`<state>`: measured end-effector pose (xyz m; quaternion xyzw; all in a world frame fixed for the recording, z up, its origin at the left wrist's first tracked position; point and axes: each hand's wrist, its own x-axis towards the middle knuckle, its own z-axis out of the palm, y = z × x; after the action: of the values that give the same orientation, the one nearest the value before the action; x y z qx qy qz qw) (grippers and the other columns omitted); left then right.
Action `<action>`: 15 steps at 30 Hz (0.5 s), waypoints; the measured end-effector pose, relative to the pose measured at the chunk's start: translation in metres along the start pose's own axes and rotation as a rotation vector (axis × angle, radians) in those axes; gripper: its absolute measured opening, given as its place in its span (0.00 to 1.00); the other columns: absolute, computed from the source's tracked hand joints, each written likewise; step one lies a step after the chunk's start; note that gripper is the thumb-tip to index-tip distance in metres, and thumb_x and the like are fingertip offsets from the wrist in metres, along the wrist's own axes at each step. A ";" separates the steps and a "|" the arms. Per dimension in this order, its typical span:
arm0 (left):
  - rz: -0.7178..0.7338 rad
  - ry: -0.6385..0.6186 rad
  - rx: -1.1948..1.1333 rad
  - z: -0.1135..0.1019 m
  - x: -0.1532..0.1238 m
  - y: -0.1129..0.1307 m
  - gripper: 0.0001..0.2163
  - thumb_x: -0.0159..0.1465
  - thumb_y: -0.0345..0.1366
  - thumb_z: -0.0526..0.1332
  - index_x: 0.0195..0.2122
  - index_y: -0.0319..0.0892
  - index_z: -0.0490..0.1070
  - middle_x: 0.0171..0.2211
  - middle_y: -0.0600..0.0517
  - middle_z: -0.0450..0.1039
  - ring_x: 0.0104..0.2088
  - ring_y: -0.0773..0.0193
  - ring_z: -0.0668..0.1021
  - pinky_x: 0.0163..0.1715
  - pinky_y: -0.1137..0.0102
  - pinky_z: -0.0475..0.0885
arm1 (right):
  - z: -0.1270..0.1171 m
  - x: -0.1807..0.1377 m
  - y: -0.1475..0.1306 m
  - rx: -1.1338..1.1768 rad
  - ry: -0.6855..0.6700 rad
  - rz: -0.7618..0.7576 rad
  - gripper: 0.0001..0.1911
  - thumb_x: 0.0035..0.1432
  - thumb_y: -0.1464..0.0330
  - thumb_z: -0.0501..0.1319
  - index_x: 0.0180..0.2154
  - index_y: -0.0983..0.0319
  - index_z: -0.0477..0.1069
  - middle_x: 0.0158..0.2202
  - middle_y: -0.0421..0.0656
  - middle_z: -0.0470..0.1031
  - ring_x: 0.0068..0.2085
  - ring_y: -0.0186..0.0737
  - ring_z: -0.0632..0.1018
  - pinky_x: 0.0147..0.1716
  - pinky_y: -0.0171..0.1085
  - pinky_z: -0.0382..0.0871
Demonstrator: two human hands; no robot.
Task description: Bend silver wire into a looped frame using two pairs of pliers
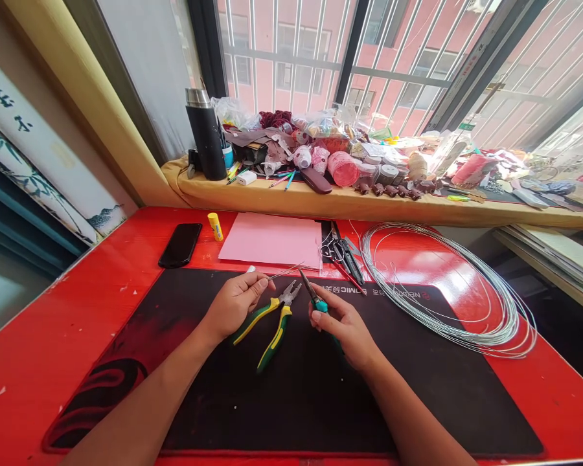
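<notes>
Between the thumb and fingers of my left hand (pixel 237 302) is a thin piece of wire (pixel 287 270), its free end pointing right. My right hand (pixel 342 323) is closed around needle-nose pliers (pixel 317 299) with teal handles, their dark jaws angled up and left. The jaw tips are close to the wire; whether they touch it I cannot tell. Between and below my hands, combination pliers (pixel 285 301) with green and yellow handles lie spread on the black desk mat (pixel 214 401).
A big coil of silvery wire (pixel 495 333) lies at the right. Behind the mat are a phone (pixel 180 245), a glue stick (pixel 215 227), pink paper (pixel 272 239), scissors (pixel 331 249) and a black utility knife (pixel 352 261). A flask (pixel 206 139) stands on the cluttered windowsill.
</notes>
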<state>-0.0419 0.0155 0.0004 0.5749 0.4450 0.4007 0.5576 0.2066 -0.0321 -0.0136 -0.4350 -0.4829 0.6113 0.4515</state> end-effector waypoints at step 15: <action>0.017 -0.006 0.038 0.001 0.000 0.000 0.19 0.68 0.52 0.60 0.38 0.39 0.75 0.18 0.62 0.52 0.19 0.71 0.56 0.20 0.72 0.48 | 0.002 0.000 -0.001 0.091 0.063 -0.021 0.31 0.56 0.62 0.71 0.61 0.56 0.73 0.36 0.41 0.72 0.31 0.35 0.69 0.32 0.37 0.64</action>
<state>-0.0411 0.0155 -0.0001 0.5904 0.4460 0.3950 0.5445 0.2046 -0.0320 -0.0125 -0.4280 -0.4446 0.6138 0.4923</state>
